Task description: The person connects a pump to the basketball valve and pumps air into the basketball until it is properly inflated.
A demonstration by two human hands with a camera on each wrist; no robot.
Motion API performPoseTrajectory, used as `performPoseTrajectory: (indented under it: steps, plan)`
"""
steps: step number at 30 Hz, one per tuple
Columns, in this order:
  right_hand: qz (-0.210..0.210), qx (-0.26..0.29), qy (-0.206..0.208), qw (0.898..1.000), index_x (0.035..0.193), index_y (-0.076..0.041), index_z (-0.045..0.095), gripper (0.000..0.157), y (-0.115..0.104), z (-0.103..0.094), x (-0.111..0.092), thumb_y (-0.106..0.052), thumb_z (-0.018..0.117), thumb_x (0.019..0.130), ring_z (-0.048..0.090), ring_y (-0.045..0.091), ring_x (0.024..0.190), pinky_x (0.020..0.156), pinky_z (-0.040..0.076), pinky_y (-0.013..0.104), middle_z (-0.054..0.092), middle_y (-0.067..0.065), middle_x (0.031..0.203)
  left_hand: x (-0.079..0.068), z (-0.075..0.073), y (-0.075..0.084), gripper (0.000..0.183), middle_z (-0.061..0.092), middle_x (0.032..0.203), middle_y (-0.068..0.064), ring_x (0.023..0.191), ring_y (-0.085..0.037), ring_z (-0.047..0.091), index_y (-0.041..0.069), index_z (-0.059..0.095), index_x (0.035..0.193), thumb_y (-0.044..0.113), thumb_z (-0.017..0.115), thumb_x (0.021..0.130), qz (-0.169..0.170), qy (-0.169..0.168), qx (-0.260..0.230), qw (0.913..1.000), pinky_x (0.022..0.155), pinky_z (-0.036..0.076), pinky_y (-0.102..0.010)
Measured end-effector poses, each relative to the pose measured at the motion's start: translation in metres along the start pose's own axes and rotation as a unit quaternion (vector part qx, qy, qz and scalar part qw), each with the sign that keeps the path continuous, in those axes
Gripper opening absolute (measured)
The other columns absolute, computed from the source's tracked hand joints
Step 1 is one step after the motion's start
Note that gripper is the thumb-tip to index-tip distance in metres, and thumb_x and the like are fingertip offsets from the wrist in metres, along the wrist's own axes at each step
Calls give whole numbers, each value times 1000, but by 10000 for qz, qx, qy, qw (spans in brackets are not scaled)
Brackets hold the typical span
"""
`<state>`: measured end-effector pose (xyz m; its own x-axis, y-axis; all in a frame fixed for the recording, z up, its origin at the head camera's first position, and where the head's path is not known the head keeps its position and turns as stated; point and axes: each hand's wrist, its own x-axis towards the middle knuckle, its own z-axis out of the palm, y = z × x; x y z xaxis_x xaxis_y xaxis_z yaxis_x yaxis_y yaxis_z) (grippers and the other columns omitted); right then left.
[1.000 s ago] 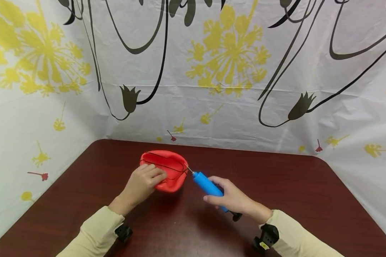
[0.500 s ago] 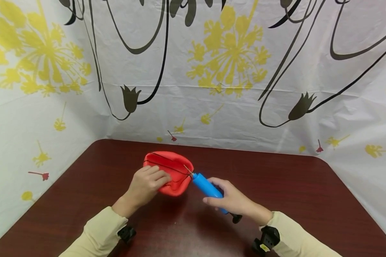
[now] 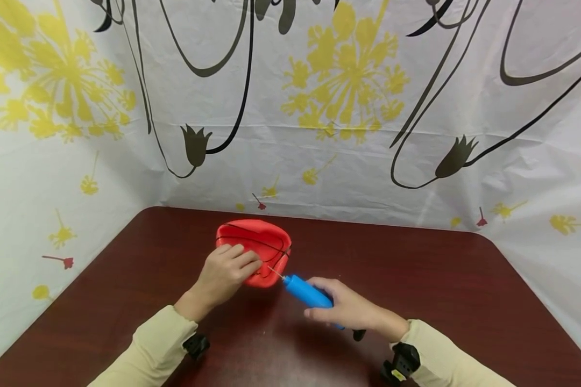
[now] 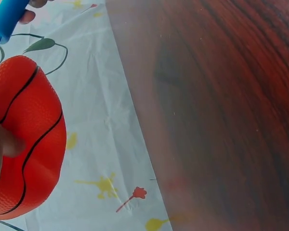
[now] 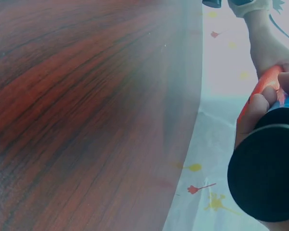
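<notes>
A deflated red ball (image 3: 259, 236) with black lines, like a small basketball, is caved in like a bowl. My left hand (image 3: 228, 271) grips its near left side and holds it above the table; in the left wrist view a thumb presses on the ball (image 4: 36, 144). My right hand (image 3: 341, 303) grips a blue hand pump (image 3: 307, 292) with a thin needle at its tip. That needle (image 3: 276, 272) points up and left and overlaps the ball's near right part in the head view. In the right wrist view the pump's round black end (image 5: 265, 173) faces the camera.
Both hands are over a dark red-brown wooden table (image 3: 440, 290). A white cloth (image 3: 281, 161) with yellow and dark flower prints hangs behind it and along the sides. Each wrist wears a black camera on a beige sleeve (image 3: 147, 344).
The ball shifted right with my left hand, then turned slightly and rose a little in view. The pump's tip dropped down and left, so the needle moved from the ball's right edge to its lower part.
</notes>
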<state>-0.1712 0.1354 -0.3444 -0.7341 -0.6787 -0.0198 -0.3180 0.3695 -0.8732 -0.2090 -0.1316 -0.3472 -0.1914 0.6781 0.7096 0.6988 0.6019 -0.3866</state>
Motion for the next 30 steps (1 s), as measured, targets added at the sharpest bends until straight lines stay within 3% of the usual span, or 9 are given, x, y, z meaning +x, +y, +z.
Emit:
performPoseTrajectory:
  steps: [6,21,25,28,30]
  plan:
    - [-86,-210,-151,9996,111,-9,50,34,0,2,0,-24,60,82,54,10,61,53,49,31,52,6,88,4,-1,1,18,62,81,2,69,-16,52,14,71,86,12,73,68,159,-116,161,9997,58,40,-26]
    - [-243,-895,-56,9957,108,-11,53,33,-4,3,4,-28,61,81,53,12,74,61,46,28,54,-3,88,7,0,4,31,64,81,1,70,-15,54,13,71,85,18,82,57,537,-83,455,9975,61,43,-26]
    - [-307,-885,-45,9956,110,-11,56,33,-4,2,4,-26,62,81,54,10,68,58,47,28,56,-4,85,9,-2,5,31,64,80,1,70,-15,54,13,71,86,19,82,57,666,-82,606,9959,63,44,-27]
    - [-310,-749,-85,9967,110,-11,58,33,-4,0,4,-24,62,80,53,7,59,52,48,28,57,-3,81,9,-2,5,29,64,81,0,71,-16,54,12,70,87,19,80,60,764,-79,656,9949,65,44,-27]
    - [-291,-657,-134,9973,109,-11,59,32,-5,0,4,-23,63,80,52,6,52,48,47,28,57,-2,77,8,-1,4,17,63,81,0,71,-16,54,12,70,88,16,71,72,832,-75,665,9943,65,44,-27]
